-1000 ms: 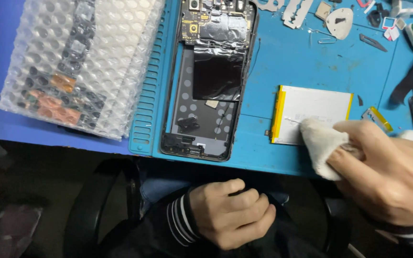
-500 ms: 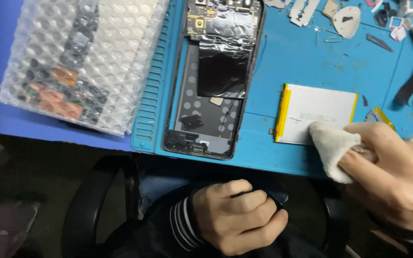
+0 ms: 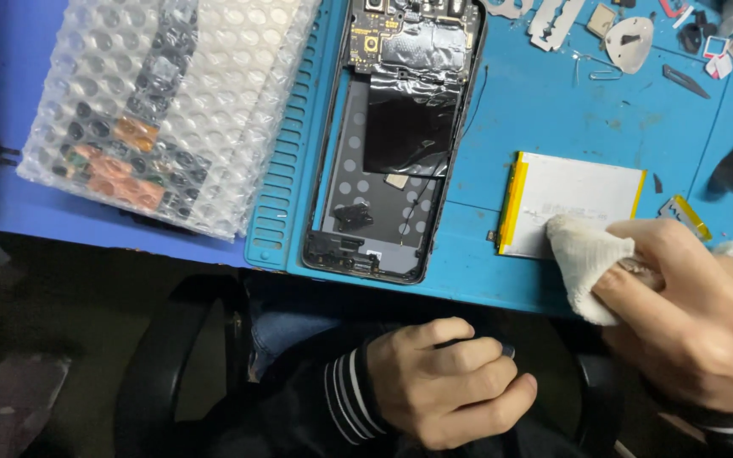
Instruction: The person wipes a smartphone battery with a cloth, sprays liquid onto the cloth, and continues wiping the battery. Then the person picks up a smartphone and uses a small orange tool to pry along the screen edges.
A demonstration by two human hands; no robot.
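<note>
- Two hands are in view. The right hand (image 3: 697, 318) has its fingers (image 3: 638, 284) pinched tight around a wad of white woven cloth (image 3: 585, 263), bunched small so that a firm corner sticks out past the fingertips.
- That corner presses on the lower edge of a flat white rectangular battery pack with yellow end strips (image 3: 574, 199), which lies face up on the desk just right of the opened phone; lying flat, it takes the pressure of the cloth without needing a second hand to steady it.
- The left hand (image 3: 447, 382) rests low in the lap, below the desk edge, its fingers (image 3: 477, 373) curled shut in a loose fist around something small and dark; what it is I cannot tell.
- The black smartphone frame with its back removed (image 3: 396, 136) sits on the blue ribbed rubber work mat (image 3: 545, 110), circuit board and dark foil exposed.
- Further left lies a clear bubble-wrap sheet (image 3: 163, 110) with dark and copper-coloured parts inside.
- Along the top right of the mat lie scattered small metal shields and picks (image 3: 629, 38), within reach but well apart from the battery.
</note>
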